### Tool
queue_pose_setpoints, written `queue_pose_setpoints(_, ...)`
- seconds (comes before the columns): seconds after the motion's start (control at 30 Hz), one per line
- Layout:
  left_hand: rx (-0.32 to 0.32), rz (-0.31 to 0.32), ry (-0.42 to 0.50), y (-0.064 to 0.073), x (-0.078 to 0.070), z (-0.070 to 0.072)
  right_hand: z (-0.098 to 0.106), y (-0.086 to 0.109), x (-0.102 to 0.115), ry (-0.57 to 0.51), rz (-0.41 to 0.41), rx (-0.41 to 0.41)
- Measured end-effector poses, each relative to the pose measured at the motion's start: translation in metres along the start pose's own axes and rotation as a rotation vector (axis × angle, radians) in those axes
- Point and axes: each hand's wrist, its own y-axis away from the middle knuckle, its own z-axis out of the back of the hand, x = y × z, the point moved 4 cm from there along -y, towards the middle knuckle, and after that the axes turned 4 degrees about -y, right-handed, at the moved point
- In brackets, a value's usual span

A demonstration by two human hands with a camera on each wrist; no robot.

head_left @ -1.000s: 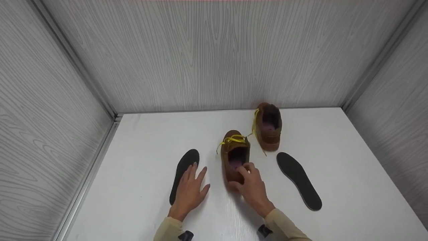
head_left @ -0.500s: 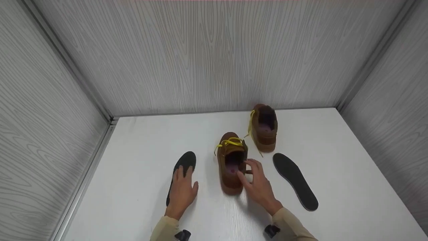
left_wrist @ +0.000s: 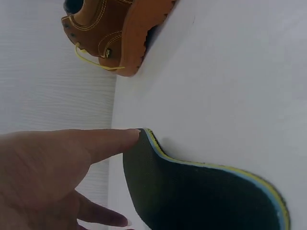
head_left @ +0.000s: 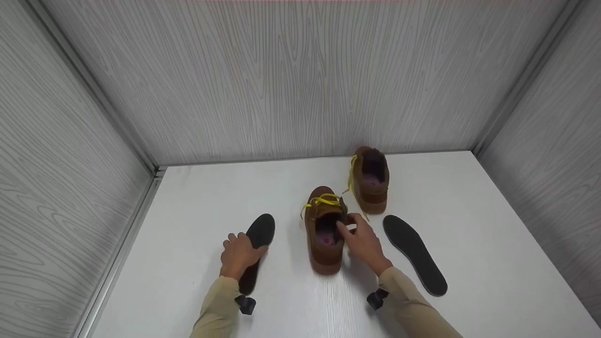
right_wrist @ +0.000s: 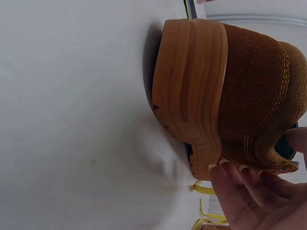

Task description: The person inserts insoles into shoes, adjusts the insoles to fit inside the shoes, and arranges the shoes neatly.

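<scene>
My left hand (head_left: 237, 256) grips a black insole (head_left: 262, 229) across its width. The thumb is at the right edge and the fingers at the left. In the left wrist view, the thumb tip meets the rim of the insole (left_wrist: 192, 191), which has a yellow and blue edge layer. My right hand (head_left: 364, 245) holds the right side of a brown lace-up shoe (head_left: 326, 263). Its thumb is inside the opening and its fingers lie along the outer side of the shoe (right_wrist: 254, 76). The shoe stands upright, toe pointing away, with yellow laces.
A matching brown shoe (head_left: 374, 199) stands farther back to the right, near the rear wall (head_left: 300, 80). A second black insole (head_left: 415, 253) lies flat on the white table (head_left: 493, 225), to the right of my right hand.
My left hand has gone from lying over the insole to gripping its edges. My right hand has shifted from the near shoe's heel to its right side.
</scene>
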Motion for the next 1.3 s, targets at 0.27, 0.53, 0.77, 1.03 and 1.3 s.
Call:
queue_pose_setpoints(0.27,0.023,0.020,-0.057,-0.007,-0.002,-0.008,-0.002,-0.006,-0.007,-0.022,-0.034,0.010)
queue_pose_setpoints(0.53,0.037,0.032,-0.021,-0.009,0.005,-0.007,-0.007,-0.003,-0.009,-0.096,-0.038,0.054)
queue_pose_setpoints(0.77,-0.002,0.010,0.046,-0.005,0.006,-0.004,-0.010,-0.002,-0.009,-0.099,-0.037,0.066)
queue_pose_setpoints(1.03,0.037,-0.132,0.143,0.009,-0.017,0.024,-0.009,0.000,-0.008,-0.109,-0.044,0.061)
queue_pose_setpoints(1.3,0.065,-0.308,0.180,0.043,-0.066,0.061,-0.012,0.000,-0.009,-0.103,-0.055,0.058)
